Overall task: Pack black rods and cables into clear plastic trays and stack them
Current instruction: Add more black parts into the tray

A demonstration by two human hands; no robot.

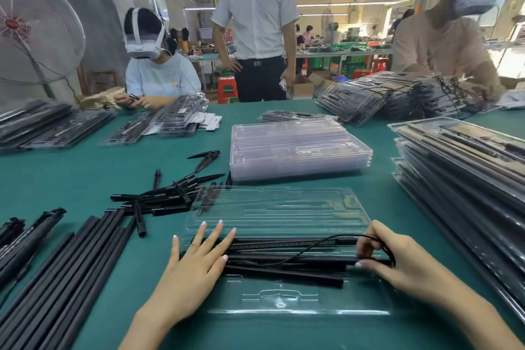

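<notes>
An open clear plastic tray lies on the green table in front of me, its lid folded back. Several black rods lie across the tray's middle, with a thin black cable looping over them. My left hand rests flat with straight fingers on the rods' left ends. My right hand pinches the cable at the rods' right ends, where the cable bunches in a small loop.
Loose long rods and short black spikes lie at the left. A stack of empty clear trays sits behind the lid. Packed trays are stacked at the right and far back. Three other people stand or sit across the table.
</notes>
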